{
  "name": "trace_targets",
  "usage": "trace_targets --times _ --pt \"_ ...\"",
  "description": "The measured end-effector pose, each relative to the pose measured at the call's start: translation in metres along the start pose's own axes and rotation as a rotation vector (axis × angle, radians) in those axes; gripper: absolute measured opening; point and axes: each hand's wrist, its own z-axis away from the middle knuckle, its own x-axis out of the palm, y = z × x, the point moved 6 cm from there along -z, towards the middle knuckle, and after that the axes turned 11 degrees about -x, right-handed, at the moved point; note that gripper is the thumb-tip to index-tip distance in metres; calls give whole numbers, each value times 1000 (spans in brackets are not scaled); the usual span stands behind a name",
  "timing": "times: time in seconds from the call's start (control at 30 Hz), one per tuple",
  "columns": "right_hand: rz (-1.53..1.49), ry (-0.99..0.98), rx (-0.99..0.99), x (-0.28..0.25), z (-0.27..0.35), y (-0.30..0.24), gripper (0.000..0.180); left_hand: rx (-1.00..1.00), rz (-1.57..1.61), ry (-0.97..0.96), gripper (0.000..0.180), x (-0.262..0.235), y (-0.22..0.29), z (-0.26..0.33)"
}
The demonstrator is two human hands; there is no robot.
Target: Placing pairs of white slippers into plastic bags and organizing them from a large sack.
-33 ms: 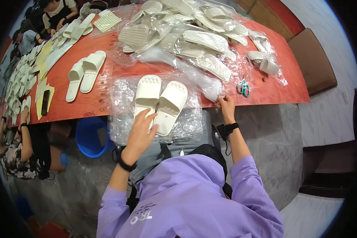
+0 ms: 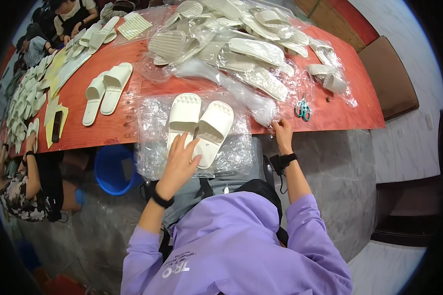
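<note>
A pair of white slippers lies side by side, toes away from me, on a stack of clear plastic bags that overhangs the table's near edge. My left hand rests with fingers apart over the heel end of the left slipper, its thumb reaching the right one. By the table edge, my right hand has its fingertips pinched at the end of a bunched clear plastic bag. A pair of teal-handled scissors lies just beyond that hand.
Bagged white slippers are heaped across the red table. Another loose pair of slippers lies to the left, near a dark oblong object on yellow sheets. Below stands a blue bin. Other people work along the left side.
My left hand has shifted very slightly, its thumb a little farther to the right over the right slipper. My right hand and the slippers stay where they were.
</note>
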Motion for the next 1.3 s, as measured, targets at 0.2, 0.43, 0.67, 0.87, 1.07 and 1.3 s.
trace_targets --times 0.2,0.43,0.67,0.87,1.07,1.3 --pt "96 138 -47 -16 7 -12 13 -4 -202 127 47 50 -14 -39" --pt "-974 528 100 -120 1 44 15 -11 -20 191 51 73 -25 -61" --pt "-587 874 -455 -291 23 -89 15 -69 31 217 50 59 -34 -61" --pt "-629 565 -921 -168 71 -309 11 6 50 181 40 40 -18 -51" --pt "-233 -165 -439 27 82 -297 18 -93 477 -64 33 -28 21 -7" --pt "-403 -738 -336 109 140 -290 17 -25 1019 -334 26 -41 65 30"
